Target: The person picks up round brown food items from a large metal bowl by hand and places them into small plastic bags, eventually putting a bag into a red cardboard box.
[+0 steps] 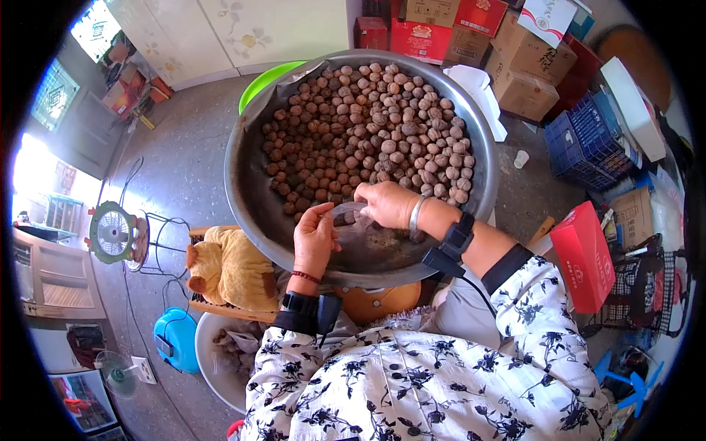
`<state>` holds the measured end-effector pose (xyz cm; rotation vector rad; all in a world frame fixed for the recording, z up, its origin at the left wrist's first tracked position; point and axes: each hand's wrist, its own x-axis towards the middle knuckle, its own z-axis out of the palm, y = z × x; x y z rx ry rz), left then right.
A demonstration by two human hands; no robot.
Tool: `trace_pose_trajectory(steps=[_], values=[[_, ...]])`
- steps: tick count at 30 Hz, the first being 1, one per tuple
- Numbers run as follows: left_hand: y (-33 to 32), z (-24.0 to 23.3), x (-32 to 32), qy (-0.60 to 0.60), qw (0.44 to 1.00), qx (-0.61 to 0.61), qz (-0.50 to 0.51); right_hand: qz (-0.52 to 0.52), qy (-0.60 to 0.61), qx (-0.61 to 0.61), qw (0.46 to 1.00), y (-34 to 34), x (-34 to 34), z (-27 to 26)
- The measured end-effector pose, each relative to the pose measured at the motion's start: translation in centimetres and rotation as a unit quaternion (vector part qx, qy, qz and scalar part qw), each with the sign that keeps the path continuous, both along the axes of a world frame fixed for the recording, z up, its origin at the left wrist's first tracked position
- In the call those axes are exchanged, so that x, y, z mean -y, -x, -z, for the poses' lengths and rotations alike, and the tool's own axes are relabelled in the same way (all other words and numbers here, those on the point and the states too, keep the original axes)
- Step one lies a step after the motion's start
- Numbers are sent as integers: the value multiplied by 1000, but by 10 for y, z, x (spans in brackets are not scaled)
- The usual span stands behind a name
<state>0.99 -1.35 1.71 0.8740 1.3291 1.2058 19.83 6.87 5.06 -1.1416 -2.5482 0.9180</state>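
A wide metal basin (490, 165) stands before me, with a heap of walnuts (380, 127) covering its far and middle part. Over the near side of the basin, my left hand (315, 238) pinches one edge of a clear plastic bag (353, 229). My right hand (389, 204), with a bangle at the wrist, grips the bag's other side next to the walnuts. The bag's mouth is stretched between both hands. What lies inside the bag is hard to tell. Beneath it the basin's bottom shows dark, with some debris.
At my left sit a yellow plush cushion (237, 264), a white tub (201, 353) with bagged contents, a blue container (177, 339) and a small fan (113, 231). Cardboard boxes (529, 60), a blue crate (587, 140) and a red box (582, 256) stand at the right.
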Motion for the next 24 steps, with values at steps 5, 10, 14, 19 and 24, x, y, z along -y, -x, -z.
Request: trace_pose_trajectory(steps=[5,10,14,19,24], values=[[2,4,1,7,1000,8,-16,61,44,-15,997,-16,-16,-13],[1,5,0,22,999,18,-34,84,-12,204,975,-51,-36,0],[-1,9,-3,17,999,1,-45,25,27,393,919,-63,-32,26],[0,11,-3,5,995,-83,-61,61,56,441,894,-64,-20,55],[-1,13,-3,16,987,-152,-52,67,54,458,885,-67,-24,64]])
